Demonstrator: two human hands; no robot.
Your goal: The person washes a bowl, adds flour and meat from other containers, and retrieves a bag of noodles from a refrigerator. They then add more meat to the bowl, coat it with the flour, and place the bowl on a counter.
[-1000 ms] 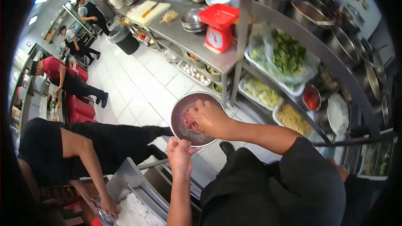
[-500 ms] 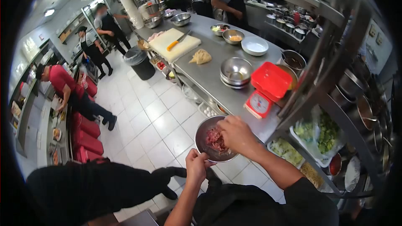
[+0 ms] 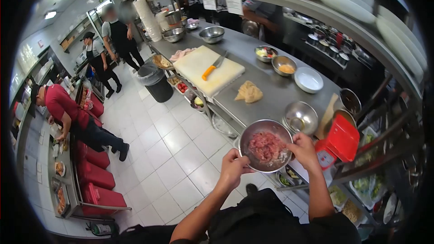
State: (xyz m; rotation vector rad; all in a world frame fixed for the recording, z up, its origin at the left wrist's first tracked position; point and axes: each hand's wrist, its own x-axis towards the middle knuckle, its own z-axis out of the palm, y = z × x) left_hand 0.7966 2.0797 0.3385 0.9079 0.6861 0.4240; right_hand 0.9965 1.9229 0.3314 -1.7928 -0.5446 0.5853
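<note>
A stainless steel mixing bowl (image 3: 266,125) with strips of raw red meat (image 3: 266,147) inside is held in front of me, near the counter's edge. My left hand (image 3: 234,167) is closed on its lower left rim, thumb on top. On the opposite side, my right hand (image 3: 304,150) grips the rim; some fingers are hidden. Stacked metal bowls (image 3: 300,116) stand on the counter just beyond. A red kitchen scale (image 3: 326,156) with a red tray (image 3: 343,138) is right of my right hand.
The steel counter (image 3: 275,95) carries a white cutting board (image 3: 212,63) with an orange-handled knife (image 3: 209,72), a yellowish cloth (image 3: 248,92) and a white dish (image 3: 308,80). A shelf of plates (image 3: 343,0) hangs above. A person in red (image 3: 65,104) works at left; two others stand farther back.
My right hand has come out of the meat and now holds the bowl's right rim. The bowl has moved right, closer to the counter, and the view has shifted.
</note>
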